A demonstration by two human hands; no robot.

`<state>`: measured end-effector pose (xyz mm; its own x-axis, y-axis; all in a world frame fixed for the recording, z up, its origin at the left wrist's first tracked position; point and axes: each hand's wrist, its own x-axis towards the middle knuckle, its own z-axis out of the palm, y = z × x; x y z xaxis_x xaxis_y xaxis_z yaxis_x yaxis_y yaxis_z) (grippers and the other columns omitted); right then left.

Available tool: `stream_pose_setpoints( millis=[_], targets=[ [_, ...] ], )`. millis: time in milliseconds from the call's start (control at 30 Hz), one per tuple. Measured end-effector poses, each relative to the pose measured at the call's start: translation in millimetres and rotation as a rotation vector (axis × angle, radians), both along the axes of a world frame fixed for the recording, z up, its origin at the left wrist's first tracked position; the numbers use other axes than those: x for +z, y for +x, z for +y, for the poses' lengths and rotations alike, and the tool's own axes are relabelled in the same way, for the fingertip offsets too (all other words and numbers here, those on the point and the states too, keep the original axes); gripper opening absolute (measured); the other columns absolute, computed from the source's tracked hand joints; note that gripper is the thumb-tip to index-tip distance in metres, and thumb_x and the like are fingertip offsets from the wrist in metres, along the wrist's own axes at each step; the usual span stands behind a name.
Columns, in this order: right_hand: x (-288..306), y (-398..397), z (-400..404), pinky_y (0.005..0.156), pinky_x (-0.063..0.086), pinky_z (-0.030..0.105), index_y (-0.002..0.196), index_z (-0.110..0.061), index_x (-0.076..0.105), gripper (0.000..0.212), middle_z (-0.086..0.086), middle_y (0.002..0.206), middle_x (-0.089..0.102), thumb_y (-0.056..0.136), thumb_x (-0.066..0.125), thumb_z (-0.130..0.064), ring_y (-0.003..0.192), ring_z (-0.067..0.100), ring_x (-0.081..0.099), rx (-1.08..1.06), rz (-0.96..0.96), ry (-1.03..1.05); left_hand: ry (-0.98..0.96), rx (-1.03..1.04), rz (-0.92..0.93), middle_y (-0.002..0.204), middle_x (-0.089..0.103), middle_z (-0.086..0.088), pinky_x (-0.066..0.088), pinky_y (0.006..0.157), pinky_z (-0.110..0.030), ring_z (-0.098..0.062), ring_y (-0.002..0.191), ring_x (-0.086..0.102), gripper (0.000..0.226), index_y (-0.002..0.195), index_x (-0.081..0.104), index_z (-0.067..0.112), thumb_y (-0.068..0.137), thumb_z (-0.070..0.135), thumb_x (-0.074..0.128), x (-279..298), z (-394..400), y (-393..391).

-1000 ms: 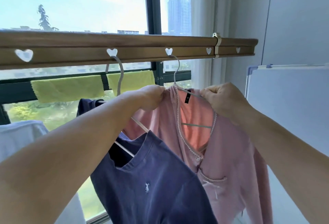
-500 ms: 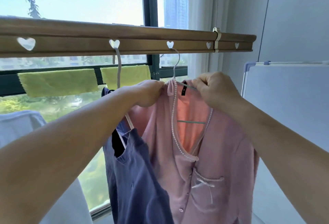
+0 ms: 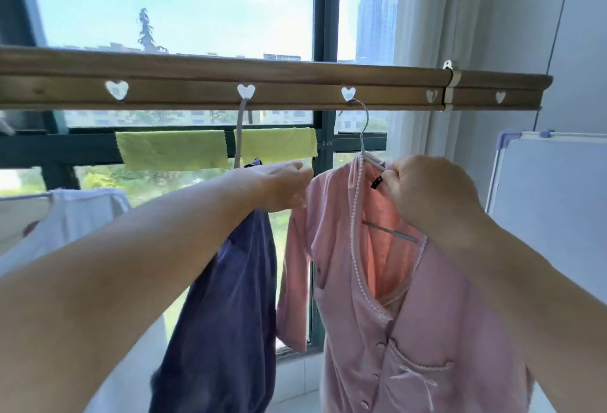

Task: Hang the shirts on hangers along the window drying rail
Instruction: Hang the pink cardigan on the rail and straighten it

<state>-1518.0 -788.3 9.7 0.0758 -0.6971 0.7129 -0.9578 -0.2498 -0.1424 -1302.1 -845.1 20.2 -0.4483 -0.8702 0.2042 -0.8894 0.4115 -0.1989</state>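
Note:
A pink buttoned shirt point(image 3: 410, 314) hangs on a grey wire hanger point(image 3: 364, 130) whose hook sits in a heart-shaped hole of the wooden drying rail point(image 3: 295, 84). My right hand point(image 3: 427, 192) grips the shirt's collar by the hanger's right arm. My left hand point(image 3: 282, 186) holds the shirt's left shoulder edge. To the left, a navy shirt point(image 3: 230, 297) hangs from the neighbouring heart hole, turned edge-on. A white shirt point(image 3: 65, 212) hangs at the far left.
Two green cloths point(image 3: 170, 150) are draped over the dark window bar behind the rail. A whiteboard point(image 3: 551, 199) stands against the wall on the right, and a white curtain point(image 3: 417, 35) hangs by the window. Further heart holes show along the rail's right end.
My left hand slid from the pink collar out to the left shoulder. The navy shirt swung from facing me to edge-on. My right hand kept its grip.

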Motion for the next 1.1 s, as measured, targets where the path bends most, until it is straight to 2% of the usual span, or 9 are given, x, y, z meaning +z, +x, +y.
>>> stream_pose_setpoints(
  millis=[133,200,367,533,600,700,800,867,1100],
  targets=[
    [0.7,7.8,7.3,0.058,0.031,0.026,0.074,-0.019,0.056,0.024,0.001,0.063,0.045,0.094,0.043,-0.021,0.065,0.027,0.044,0.005,0.028,0.018,0.019,0.122,-0.312,0.113,0.057,-0.005,0.041,0.072,-0.029,-0.022,0.101,0.058,0.037,0.124,0.044,0.013,0.097,0.038,0.04,-5.8,11.8,2.8],
    [0.5,10.1,11.2,0.061,0.033,0.027,0.073,-0.02,0.049,0.023,0.003,0.066,0.043,0.095,0.042,-0.023,0.067,0.026,0.043,0.017,0.042,0.018,0.022,0.23,-0.316,0.102,0.058,-0.004,0.043,0.07,-0.032,-0.022,0.092,0.058,0.036,0.116,0.052,0.013,0.097,0.041,0.039,-6.2,13.5,4.8],
    [-1.4,8.3,19.2,0.063,0.033,0.028,0.073,-0.02,0.048,0.024,0.0,0.064,0.041,0.096,0.041,-0.024,0.068,0.026,0.043,0.084,0.006,0.033,0.024,0.485,0.096,0.098,0.062,-0.007,0.049,0.076,-0.034,-0.023,0.084,0.056,0.037,0.099,0.061,0.007,0.095,0.039,0.044,-19.0,9.1,13.6],
    [-5.9,5.3,19.2,0.059,0.032,0.027,0.075,-0.019,0.061,0.027,-0.001,0.058,0.044,0.095,0.044,-0.025,0.063,0.026,0.044,0.152,-0.034,0.03,0.23,0.199,1.11,0.096,0.062,-0.002,0.044,0.062,-0.017,-0.011,0.081,0.058,0.024,0.101,0.06,0.014,0.083,0.027,0.068,-44.2,20.0,-2.4],
    [-7.4,2.9,18.6,0.058,0.032,0.028,0.07,-0.02,0.058,0.028,-0.001,0.056,0.046,0.093,0.044,-0.026,0.063,0.026,0.045,0.18,-0.065,0.045,0.274,0.099,1.337,0.092,0.062,0.0,0.044,0.061,-0.015,-0.009,0.077,0.057,0.026,0.097,0.058,0.018,0.077,0.022,0.075,-54.4,21.2,-9.3],
    [-7.0,-3.3,20.4,0.06,0.032,0.029,0.059,-0.022,0.049,0.033,-0.001,0.056,0.047,0.092,0.047,-0.027,0.066,0.026,0.046,0.216,-0.09,0.071,0.195,0.001,1.456,0.079,0.06,0.006,0.044,0.055,-0.009,-0.005,0.069,0.055,0.013,0.085,0.063,0.017,0.078,0.014,0.073,-64.2,16.8,-11.0],
    [-6.2,-10.1,21.7,0.061,0.032,0.028,0.077,-0.022,0.066,0.023,0.0,0.062,0.052,0.091,0.049,-0.031,0.067,0.026,0.047,0.222,-0.09,0.05,0.103,-0.052,1.441,0.073,0.057,0.006,0.043,0.061,-0.014,-0.006,0.069,0.051,0.011,0.075,0.063,0.019,0.086,0.018,0.065,-66.4,9.2,-9.3],
    [-5.9,-12.9,21.6,0.061,0.032,0.028,0.087,-0.021,0.069,0.022,0.001,0.066,0.055,0.091,0.05,-0.032,0.067,0.025,0.046,0.222,-0.082,0.042,0.07,-0.046,1.442,0.073,0.053,0.004,0.041,0.06,-0.018,-0.009,0.068,0.048,0.016,0.075,0.058,0.02,0.091,0.019,0.057,-62.9,1.5,-12.9],
    [-4.8,-24.3,27.8,0.056,0.033,0.027,0.075,-0.023,0.067,0.023,0.002,0.06,0.061,0.092,0.052,-0.031,0.061,0.026,0.055,0.233,-0.071,0.012,-0.072,-0.004,1.468,0.072,0.048,0.003,0.039,0.062,-0.025,-0.013,0.07,0.045,0.018,0.081,0.047,0.017,0.097,0.025,0.047,-39.8,-35.7,-24.3]
  ],
)
